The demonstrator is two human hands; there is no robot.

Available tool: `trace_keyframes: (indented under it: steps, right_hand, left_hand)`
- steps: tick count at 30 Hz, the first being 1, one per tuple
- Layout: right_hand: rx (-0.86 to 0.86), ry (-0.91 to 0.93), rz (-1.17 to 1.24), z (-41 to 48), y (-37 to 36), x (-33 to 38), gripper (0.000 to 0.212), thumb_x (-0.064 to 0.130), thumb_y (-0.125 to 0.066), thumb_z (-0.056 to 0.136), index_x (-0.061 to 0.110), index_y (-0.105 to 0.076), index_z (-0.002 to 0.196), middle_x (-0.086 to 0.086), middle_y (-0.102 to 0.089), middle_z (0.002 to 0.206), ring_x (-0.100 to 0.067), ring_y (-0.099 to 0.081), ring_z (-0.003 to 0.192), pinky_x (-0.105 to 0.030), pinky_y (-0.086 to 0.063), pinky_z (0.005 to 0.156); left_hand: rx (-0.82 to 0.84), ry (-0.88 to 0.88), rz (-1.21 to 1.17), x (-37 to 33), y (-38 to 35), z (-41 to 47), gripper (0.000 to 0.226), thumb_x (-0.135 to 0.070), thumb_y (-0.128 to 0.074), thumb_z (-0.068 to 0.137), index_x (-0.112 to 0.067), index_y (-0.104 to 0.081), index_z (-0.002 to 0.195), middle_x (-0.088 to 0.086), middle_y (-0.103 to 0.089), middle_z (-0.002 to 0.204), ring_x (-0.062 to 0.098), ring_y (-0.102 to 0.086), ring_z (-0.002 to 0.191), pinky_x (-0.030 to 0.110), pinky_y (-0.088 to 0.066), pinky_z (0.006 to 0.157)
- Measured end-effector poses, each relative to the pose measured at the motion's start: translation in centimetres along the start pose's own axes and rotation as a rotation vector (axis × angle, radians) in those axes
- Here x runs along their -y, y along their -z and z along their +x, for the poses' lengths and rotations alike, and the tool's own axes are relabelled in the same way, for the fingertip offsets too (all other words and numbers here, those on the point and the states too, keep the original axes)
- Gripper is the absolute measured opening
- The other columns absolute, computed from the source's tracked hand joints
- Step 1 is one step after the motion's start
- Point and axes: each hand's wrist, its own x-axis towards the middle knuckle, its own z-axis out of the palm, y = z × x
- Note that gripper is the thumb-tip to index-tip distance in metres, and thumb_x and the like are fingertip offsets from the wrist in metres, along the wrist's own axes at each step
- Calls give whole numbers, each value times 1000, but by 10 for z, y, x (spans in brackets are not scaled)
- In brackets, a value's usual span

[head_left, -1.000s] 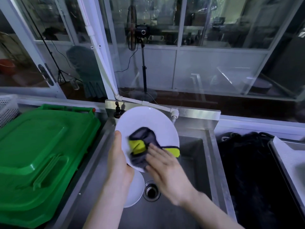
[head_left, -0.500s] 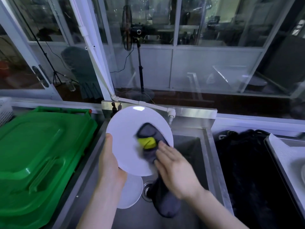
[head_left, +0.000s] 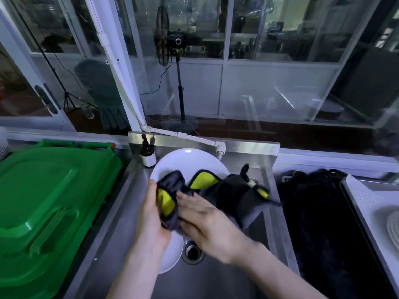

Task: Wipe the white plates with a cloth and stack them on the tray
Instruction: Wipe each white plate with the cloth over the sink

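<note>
My left hand (head_left: pixel 152 214) holds a white plate (head_left: pixel 185 161) tilted above the steel sink (head_left: pixel 216 281), gripping its left rim. A dark grey cloth with yellow patches (head_left: pixel 228 196) is spread over the plate's lower half and trails off to the right. My right hand (head_left: pixel 207 221) presses the cloth against the plate with its fingers laid across it. A second white plate (head_left: pixel 171 255) lies in the sink beneath my left wrist, partly hidden. At the right edge a tray (head_left: pixel 367 203) carries a white plate (head_left: pixel 393 227).
A big green plastic lid (head_left: pixel 49 208) covers the left counter. A brown soap bottle (head_left: pixel 148 154) stands at the sink's back left corner, near a white pipe (head_left: pixel 194 138). The drain (head_left: pixel 193 250) is under my right hand. A black bin (head_left: pixel 319 223) sits between sink and tray.
The plate has dropped lower toward the sink. The cloth has swept from the plate's right side across to its left edge and spread wider, with my right hand following leftward.
</note>
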Motion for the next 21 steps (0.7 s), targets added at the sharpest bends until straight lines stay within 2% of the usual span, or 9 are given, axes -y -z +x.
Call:
trace_keyframes:
  steps: [2, 3, 5, 7, 11, 14, 17, 19, 21]
  right_hand:
    - [14, 11, 9, -14, 2, -3, 31, 14, -49, 99, 10, -62, 126, 0, -50, 147, -7, -29, 145, -30, -17, 121]
    - [5, 5, -18, -18, 6, -7, 31, 14, -49, 98, 11, -62, 127, 1, -48, 149, -7, -29, 145, -30, -19, 121]
    - [-40, -54, -104, -20, 15, -20, 33, 12, -49, 98, 9, -62, 128, 1, -44, 151, -12, -31, 145, -34, -23, 120]
    - [-119, -182, -168, -13, 26, -36, 32, 9, -50, 98, 5, -62, 127, -6, -45, 150, -20, -32, 145, -40, -26, 119]
    - [-143, -318, -225, 14, 38, -50, 41, 1, -43, 97, 8, -56, 136, -5, -40, 154, -21, -23, 149, -42, -17, 121]
    - [-67, -225, -135, 29, 30, -39, 43, -2, -39, 82, 8, -68, 112, -2, -51, 146, -19, -27, 147, -46, -15, 120]
    - [19, -224, 8, 19, 22, -32, 46, 8, -36, 71, 15, -70, 100, 14, -62, 132, -6, -28, 145, -45, -2, 121]
    - [-81, -349, 185, 4, 18, -29, 35, 16, -40, 77, 21, -72, 91, 24, -67, 119, 7, -29, 140, -44, 4, 121]
    - [-316, -435, 153, -6, 14, -30, 19, 24, -55, 87, 27, -71, 96, 28, -65, 118, 11, -30, 137, -52, -3, 120]
  left_hand:
    - [18, 102, -7, -4, 5, -2, 91, -80, -46, 84, 3, -78, 105, 20, -76, 106, 30, -76, 96, 43, -61, 75]
    - [-16, 82, -13, -4, 6, -2, 87, -77, -48, 86, 1, -76, 110, 14, -78, 103, 25, -76, 96, 40, -60, 78]
    - [-105, -90, 46, -4, 4, -2, 60, -63, -49, 96, -11, -67, 120, 5, -77, 107, 19, -74, 99, 36, -58, 83]
    - [-91, -165, 113, -2, -1, -6, 48, -55, -50, 99, -20, -67, 127, 2, -75, 118, 22, -73, 107, 41, -54, 92]
    - [-69, -101, 128, 10, -9, -12, 43, -58, -51, 98, -26, -71, 118, -2, -78, 110, 15, -76, 94, 38, -55, 78]
    - [-56, -100, 126, 11, -15, -7, 41, -57, -50, 97, -27, -78, 93, -4, -78, 97, 19, -75, 90, 32, -57, 70]
    - [-148, -81, 12, 9, -13, -2, 41, -52, -42, 104, -21, -63, 88, -1, -67, 87, 18, -64, 79, 33, -50, 68]
    - [-151, -94, -21, 6, -10, 1, 37, -42, -38, 108, -19, -59, 88, -1, -65, 82, 18, -62, 81, 33, -49, 76]
    - [-135, -121, 5, 6, -5, 4, 40, -31, -35, 109, -13, -64, 88, 6, -67, 88, 24, -61, 95, 34, -47, 88]
